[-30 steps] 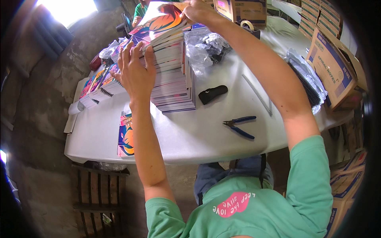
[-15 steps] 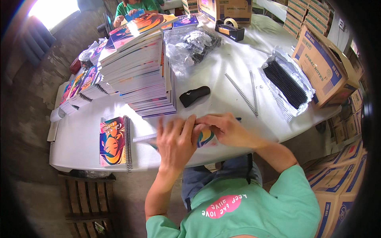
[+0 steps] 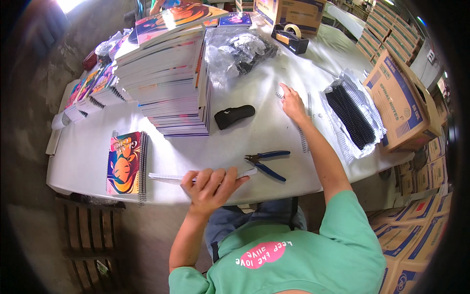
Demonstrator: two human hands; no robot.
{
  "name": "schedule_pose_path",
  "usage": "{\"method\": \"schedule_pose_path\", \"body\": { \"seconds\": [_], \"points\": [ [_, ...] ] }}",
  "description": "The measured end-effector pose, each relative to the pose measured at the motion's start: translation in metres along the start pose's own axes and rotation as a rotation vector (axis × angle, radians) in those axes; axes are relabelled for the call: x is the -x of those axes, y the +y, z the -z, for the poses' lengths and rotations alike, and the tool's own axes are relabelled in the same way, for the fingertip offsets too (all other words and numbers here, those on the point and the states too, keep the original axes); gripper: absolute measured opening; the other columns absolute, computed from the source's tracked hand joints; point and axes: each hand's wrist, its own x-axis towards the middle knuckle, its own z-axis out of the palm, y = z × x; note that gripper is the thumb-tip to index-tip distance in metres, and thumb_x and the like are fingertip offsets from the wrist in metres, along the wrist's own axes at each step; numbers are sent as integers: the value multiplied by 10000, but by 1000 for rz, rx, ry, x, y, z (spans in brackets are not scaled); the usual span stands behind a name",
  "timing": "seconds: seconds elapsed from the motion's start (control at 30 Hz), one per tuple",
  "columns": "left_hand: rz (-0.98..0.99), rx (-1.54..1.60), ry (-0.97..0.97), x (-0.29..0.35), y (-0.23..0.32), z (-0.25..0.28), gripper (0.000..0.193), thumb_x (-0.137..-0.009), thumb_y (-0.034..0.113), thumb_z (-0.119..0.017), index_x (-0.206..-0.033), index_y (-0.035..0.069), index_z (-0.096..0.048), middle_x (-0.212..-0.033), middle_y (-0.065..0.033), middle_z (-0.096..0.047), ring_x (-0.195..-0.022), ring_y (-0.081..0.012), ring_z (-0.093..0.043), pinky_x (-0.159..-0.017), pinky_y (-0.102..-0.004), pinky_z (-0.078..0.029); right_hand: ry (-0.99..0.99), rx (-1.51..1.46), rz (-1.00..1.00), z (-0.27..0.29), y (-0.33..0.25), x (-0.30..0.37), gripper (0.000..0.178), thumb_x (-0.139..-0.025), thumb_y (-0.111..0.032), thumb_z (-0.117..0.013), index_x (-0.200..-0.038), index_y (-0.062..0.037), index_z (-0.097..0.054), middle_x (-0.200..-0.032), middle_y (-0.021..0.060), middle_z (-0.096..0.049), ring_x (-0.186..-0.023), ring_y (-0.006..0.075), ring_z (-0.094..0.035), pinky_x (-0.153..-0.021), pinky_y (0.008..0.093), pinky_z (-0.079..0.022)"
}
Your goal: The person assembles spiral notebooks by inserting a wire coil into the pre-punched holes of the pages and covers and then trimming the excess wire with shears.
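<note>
My left hand [image 3: 211, 188] grips a thin notebook pad [image 3: 165, 177], its fingers curled over the edge. The pad stands nearly edge-on at the table's front. My right hand [image 3: 293, 104] reaches out over a metal spiral coil [image 3: 279, 94], index finger stretched and at the coil's far end; whether it touches is unclear. A second coil [image 3: 309, 100] lies just right of that hand, partly behind my forearm. Blue-handled pliers [image 3: 268, 165] rest with jaws toward the left, between the pad and my right arm. A colourful spiral notebook [image 3: 125, 164] lies at the left.
A tall stack of notebook pads [image 3: 161, 83] rises left of centre. Nearby are a black pouch-like object [image 3: 235, 116], crumpled plastic [image 3: 235, 54] and a tape dispenser [image 3: 293, 39]. On the right, black coils [image 3: 350, 115] sit in wrapping beside an open carton [image 3: 399, 103].
My right hand has left the pad and moved forward and right to the coils. My left hand keeps the pad, now nearer the front edge. The pliers have come fully into sight.
</note>
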Motion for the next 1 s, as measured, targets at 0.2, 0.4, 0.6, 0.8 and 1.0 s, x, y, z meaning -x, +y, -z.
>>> {"method": "schedule_pose_path", "body": {
  "seconds": [0.2,0.4,0.6,0.8,1.0],
  "points": [
    [135,-95,-19,18,3,-21,487,-687,586,-703,-931,174,-613,-915,-6,-509,-1046,-222,-501,-1071,-585,-16,-115,-409,417,74,-74,15,411,-812,7,-618,-1206,-108,-602,-1056,117,-499,-813,239,-551,-758,315,-460],
    [334,9,127,7,23,-43,456,-614,453,-737,-924,161,-575,-912,-48,-492,-1115,-301,-460,-1071,-615,5,-396,-761,456,130,-119,112,253,-792,20,-649,-1023,-72,-697,-890,88,-584,-772,177,-585,-685,275,-491],
    [335,2,70,2,24,-41,414,-597,355,-740,-941,172,-601,-928,-35,-482,-1099,-286,-482,-1081,-608,-10,-353,-854,409,125,-134,124,252,-808,28,-638,-1041,-56,-682,-899,86,-594,-783,189,-602,-701,273,-495],
    [352,29,-10,1,22,-33,443,-677,388,-763,-1042,181,-619,-943,-21,-475,-1018,-241,-507,-1094,-583,-47,-547,-886,385,128,-144,117,173,-872,-37,-595,-1026,-12,-669,-844,78,-599,-744,166,-582,-678,268,-466],
    [400,106,-88,-11,21,-21,323,-730,441,-706,-920,188,-644,-822,25,-488,-884,-159,-527,-1105,-582,-46,-781,-948,205,129,-147,100,154,-906,-83,-569,-986,12,-660,-746,62,-602,-688,119,-587,-645,257,-471]
  ]
}}
